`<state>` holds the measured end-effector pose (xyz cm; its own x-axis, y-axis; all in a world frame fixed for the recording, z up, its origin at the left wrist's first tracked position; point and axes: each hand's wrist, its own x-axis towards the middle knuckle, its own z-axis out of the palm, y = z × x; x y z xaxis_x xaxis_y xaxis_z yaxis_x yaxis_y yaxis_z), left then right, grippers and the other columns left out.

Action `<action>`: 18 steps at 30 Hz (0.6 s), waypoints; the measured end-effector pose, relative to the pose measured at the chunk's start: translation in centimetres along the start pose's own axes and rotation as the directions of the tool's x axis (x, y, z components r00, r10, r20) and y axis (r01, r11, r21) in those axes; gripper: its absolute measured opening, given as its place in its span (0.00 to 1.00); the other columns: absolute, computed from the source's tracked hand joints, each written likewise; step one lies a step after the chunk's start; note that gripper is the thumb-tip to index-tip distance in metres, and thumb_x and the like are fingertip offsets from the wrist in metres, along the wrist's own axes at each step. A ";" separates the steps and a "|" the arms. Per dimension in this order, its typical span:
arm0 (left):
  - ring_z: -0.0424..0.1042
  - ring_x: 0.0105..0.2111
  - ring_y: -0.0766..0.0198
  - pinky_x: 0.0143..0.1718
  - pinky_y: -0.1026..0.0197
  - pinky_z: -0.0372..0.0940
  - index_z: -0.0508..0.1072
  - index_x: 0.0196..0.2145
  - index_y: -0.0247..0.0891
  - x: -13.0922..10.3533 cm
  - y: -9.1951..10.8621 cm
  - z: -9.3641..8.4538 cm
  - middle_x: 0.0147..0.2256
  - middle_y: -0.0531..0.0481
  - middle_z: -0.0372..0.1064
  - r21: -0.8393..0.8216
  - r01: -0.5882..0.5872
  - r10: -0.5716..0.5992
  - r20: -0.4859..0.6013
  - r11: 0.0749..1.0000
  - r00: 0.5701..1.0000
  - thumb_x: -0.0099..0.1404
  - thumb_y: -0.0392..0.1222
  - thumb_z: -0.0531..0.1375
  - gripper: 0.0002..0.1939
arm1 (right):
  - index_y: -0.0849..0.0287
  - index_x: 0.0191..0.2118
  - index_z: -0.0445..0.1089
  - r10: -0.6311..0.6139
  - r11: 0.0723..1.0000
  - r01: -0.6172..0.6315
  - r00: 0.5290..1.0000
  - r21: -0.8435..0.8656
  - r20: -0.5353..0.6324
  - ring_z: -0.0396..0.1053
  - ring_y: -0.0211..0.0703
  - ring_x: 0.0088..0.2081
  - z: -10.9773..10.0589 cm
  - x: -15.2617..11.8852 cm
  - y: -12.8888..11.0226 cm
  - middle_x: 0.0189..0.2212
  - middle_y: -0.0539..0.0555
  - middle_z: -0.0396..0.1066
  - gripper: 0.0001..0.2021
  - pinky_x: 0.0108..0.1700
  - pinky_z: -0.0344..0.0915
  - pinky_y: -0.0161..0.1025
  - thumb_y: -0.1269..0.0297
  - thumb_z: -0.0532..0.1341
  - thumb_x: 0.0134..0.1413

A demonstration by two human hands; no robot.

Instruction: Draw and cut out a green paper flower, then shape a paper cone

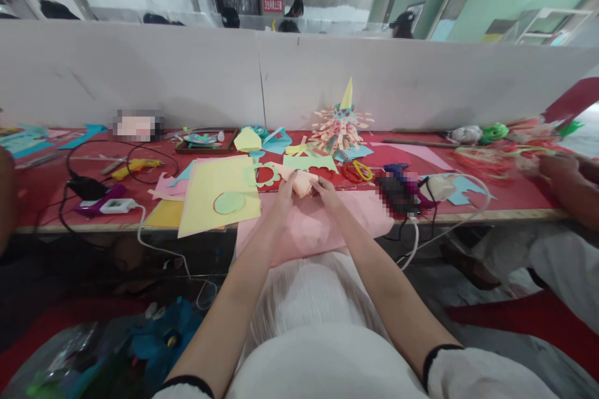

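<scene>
At the table's front edge, my left hand (285, 192) and my right hand (326, 191) pinch a small piece of folded peach paper (303, 185) from both sides. Its exact shape is partly covered by my fingers. Below it, a large pink sheet (322, 224) hangs over the edge towards my lap. Left of my hands lies a yellow sheet (206, 184) with a pale green paper disc (229, 202) on it. Just beyond my fingers are a scalloped green paper ring (250, 175) and another green cut sheet (299, 164). Scissors with yellow and red handles (359, 171) rest to the right.
A spiky paper ornament with a yellow cone (346, 96) stands before the white partition (187, 75). A dark tray (224, 143) holds small pieces. Purple glue guns (100, 199) with cables lie at left and right. Another person's hand (559, 171) is at the far right.
</scene>
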<state>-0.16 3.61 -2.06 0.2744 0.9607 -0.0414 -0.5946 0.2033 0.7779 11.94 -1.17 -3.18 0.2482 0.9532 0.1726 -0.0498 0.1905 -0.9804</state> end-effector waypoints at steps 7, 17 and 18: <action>0.72 0.44 0.53 0.47 0.54 0.63 0.73 0.31 0.35 0.2 -0.1 0.0 0.34 0.44 0.75 -0.026 -0.006 0.005 -0.025 1.000 1.000 0.45 0.46 0.68 0.17 | 0.56 0.23 0.62 0.038 0.997 -0.039 0.999 0.074 0.017 0.62 0.36 0.21 -0.2 0.1 0.3 0.18 0.46 0.64 0.20 0.25 0.58 0.34 0.45 0.66 0.36; 0.72 0.39 0.55 0.42 0.55 0.65 0.73 0.29 0.38 0.4 -0.1 -0.1 0.31 0.46 0.74 -0.010 0.046 -0.046 -0.019 0.999 0.999 0.48 0.50 0.66 0.15 | 0.57 0.26 0.67 0.080 0.991 -0.082 0.996 0.104 0.026 0.64 0.36 0.22 0.2 -0.2 -0.5 0.21 0.49 0.68 0.23 0.25 0.59 0.34 0.39 0.61 0.40; 0.72 0.40 0.55 0.42 0.55 0.65 0.73 0.29 0.39 0.4 -0.1 -0.2 0.31 0.46 0.74 -0.015 0.044 -0.045 -0.019 0.999 0.999 0.47 0.49 0.66 0.14 | 0.58 0.25 0.67 0.093 0.989 -0.096 0.995 0.111 0.032 0.64 0.36 0.21 0.2 -0.3 -0.6 0.21 0.50 0.68 0.24 0.25 0.59 0.34 0.38 0.60 0.41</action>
<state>-0.14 4.04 -2.26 0.2863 0.9541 -0.0878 -0.5934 0.2485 0.7656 11.65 -1.53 -2.66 0.2118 0.9737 0.0834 -0.1809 0.1229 -0.9758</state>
